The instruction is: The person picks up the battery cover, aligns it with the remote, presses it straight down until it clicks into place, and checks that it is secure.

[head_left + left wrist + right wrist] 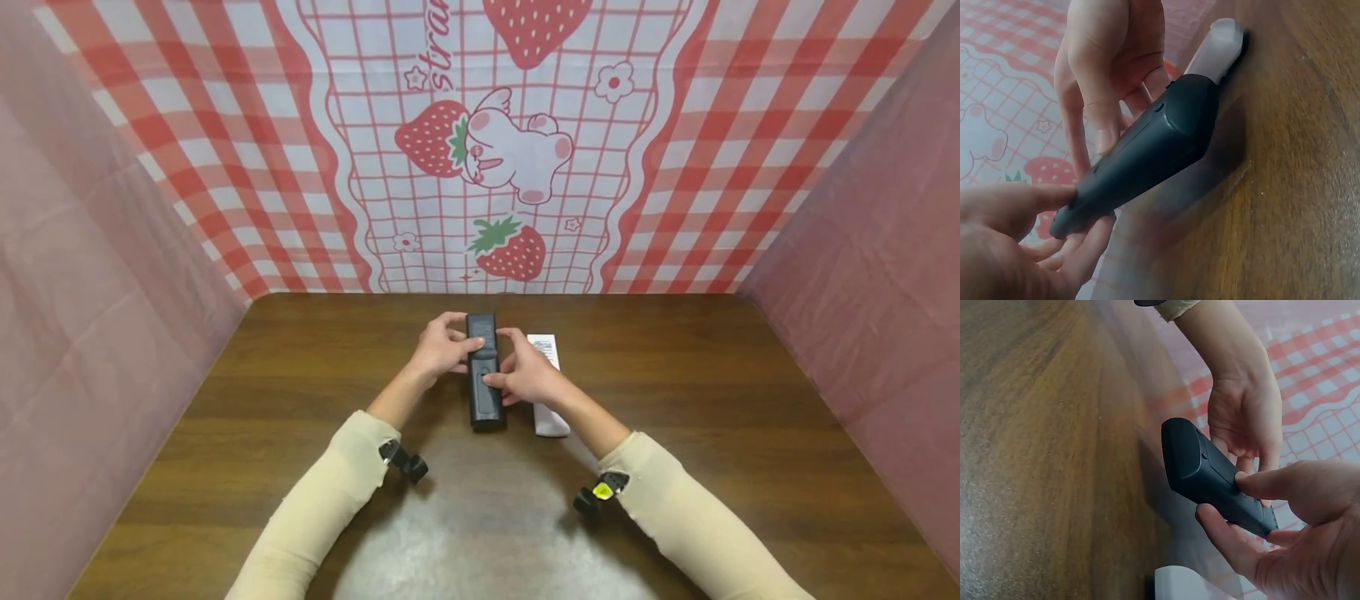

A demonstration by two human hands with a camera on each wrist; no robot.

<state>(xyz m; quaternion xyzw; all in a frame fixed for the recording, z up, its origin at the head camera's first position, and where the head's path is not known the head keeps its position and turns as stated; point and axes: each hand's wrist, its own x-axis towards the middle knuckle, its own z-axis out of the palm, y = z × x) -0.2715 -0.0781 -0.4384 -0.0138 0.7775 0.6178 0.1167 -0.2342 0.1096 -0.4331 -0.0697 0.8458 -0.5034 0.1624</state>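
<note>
A long black remote control is held between both hands, its back with a panel and an oval recess facing up. On its far half, my left hand grips the left side, thumb on top and fingers around the edge. My right hand holds the right side, thumb pressing near the recess. Seen from the left wrist, the remote is tilted above the table, its thick end towards the camera. The right wrist view shows the right thumb on top of the remote and a finger beneath.
A slim white object with a printed label lies just right of the remote, partly behind the right hand. The brown wooden table ends at a strawberry-print cloth behind. Pink cloth walls stand at both sides.
</note>
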